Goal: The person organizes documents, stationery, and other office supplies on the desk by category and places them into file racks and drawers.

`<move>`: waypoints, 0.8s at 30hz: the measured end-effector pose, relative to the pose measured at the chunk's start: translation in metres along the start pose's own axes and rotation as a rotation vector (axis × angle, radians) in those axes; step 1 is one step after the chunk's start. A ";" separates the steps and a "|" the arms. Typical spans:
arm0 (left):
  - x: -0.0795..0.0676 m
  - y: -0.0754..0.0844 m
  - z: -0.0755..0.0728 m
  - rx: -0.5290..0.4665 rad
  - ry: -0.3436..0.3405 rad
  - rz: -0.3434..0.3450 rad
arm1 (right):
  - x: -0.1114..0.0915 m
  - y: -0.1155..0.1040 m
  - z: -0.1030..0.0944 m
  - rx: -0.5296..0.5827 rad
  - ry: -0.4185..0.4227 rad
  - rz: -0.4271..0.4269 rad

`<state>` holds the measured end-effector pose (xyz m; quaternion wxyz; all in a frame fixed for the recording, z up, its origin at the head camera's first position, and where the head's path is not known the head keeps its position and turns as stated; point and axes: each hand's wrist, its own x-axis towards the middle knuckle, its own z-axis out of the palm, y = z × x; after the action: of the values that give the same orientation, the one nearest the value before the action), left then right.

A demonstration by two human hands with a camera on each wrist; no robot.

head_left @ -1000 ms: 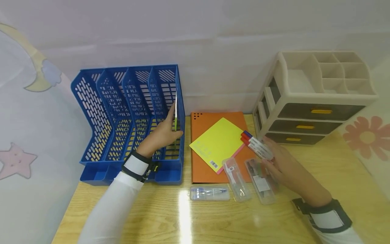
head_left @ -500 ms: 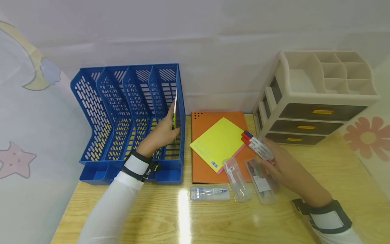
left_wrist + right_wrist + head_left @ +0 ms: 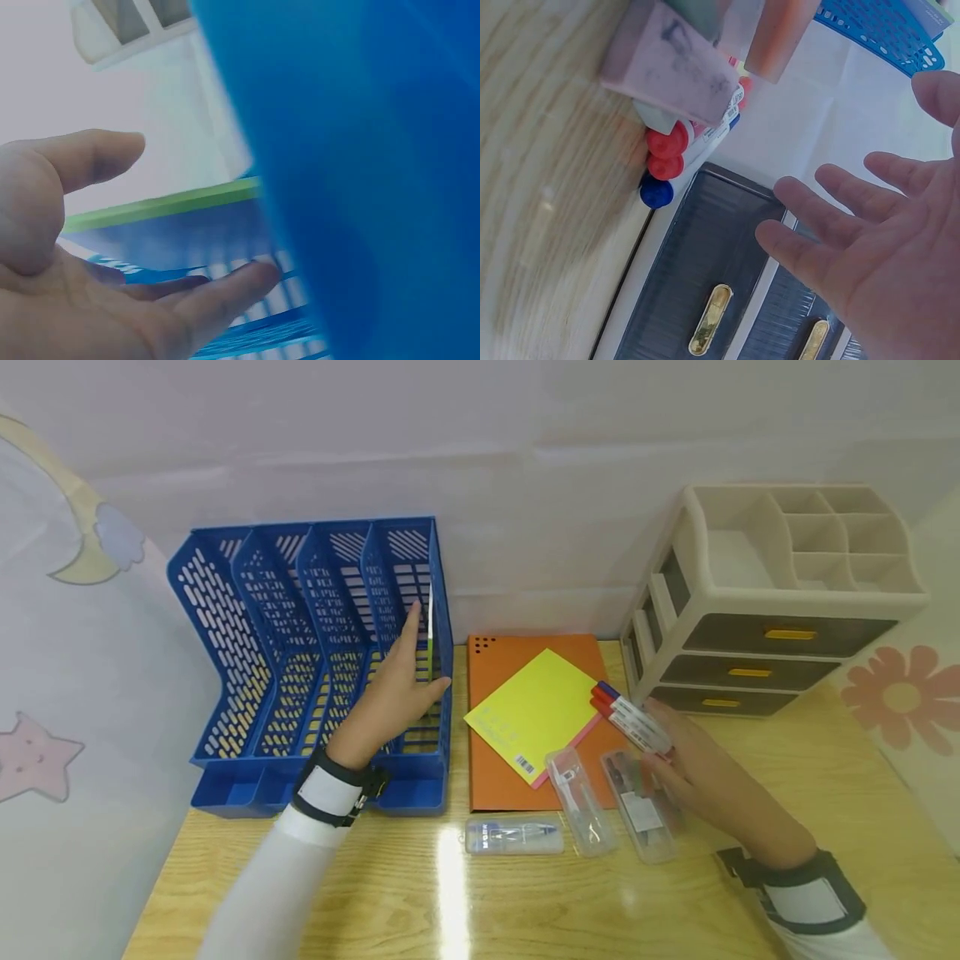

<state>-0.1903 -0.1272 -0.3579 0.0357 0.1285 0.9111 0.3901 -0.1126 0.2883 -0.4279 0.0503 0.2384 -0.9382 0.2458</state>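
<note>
My left hand [image 3: 393, 693], its thumb and fingers spread, is in the rightmost compartment of the blue file rack [image 3: 303, 756]. Beside it a thin book [image 3: 431, 625] stands on edge near the compartment's right wall. In the left wrist view the book's green edge [image 3: 161, 208] runs between the thumb and the fingers, with a gap at the thumb. My right hand [image 3: 697, 764] is by several red- and blue-capped markers [image 3: 636, 722]. Its straight fingers hold nothing in the right wrist view, where the markers [image 3: 667, 166] lie apart from it, near a pinkish block [image 3: 667, 64].
A yellow notebook [image 3: 536, 714] lies on an orange folder [image 3: 495, 793] between the hands. Clear pen cases [image 3: 581, 802] lie in front, one holding a pen [image 3: 517, 835]. A beige drawer organizer [image 3: 810, 602] stands at the back right.
My left hand has let go of the book, spreading its fingers and shifting slightly left. The book stays in the rack. The right hand has barely moved.
</note>
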 end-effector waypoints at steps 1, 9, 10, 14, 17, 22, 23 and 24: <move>-0.005 0.003 -0.001 0.016 0.025 0.016 | 0.000 -0.001 -0.001 0.003 -0.010 0.012; -0.042 0.023 -0.002 0.184 0.311 0.249 | 0.012 -0.006 -0.006 0.015 -0.051 0.028; -0.046 0.026 -0.001 0.203 0.349 0.293 | 0.013 -0.007 -0.006 0.015 -0.053 0.020; -0.056 0.033 0.004 0.250 0.424 0.411 | 0.019 -0.012 -0.007 0.041 -0.085 0.027; -0.060 0.035 0.009 0.271 0.440 0.461 | 0.023 -0.015 -0.007 0.031 -0.127 0.049; -0.065 0.037 0.021 0.268 0.418 0.573 | 0.029 -0.016 -0.005 -0.091 -0.137 -0.063; -0.066 0.038 0.025 0.264 0.400 0.595 | 0.030 -0.015 -0.004 -0.111 -0.126 -0.101; -0.066 0.038 0.028 0.261 0.378 0.614 | 0.032 -0.015 -0.002 -0.129 -0.117 -0.136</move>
<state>-0.1140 -0.0996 -0.3523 -0.2682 0.3246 0.8627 0.2801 -0.1336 0.2645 -0.4124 0.0274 0.3118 -0.9350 0.1667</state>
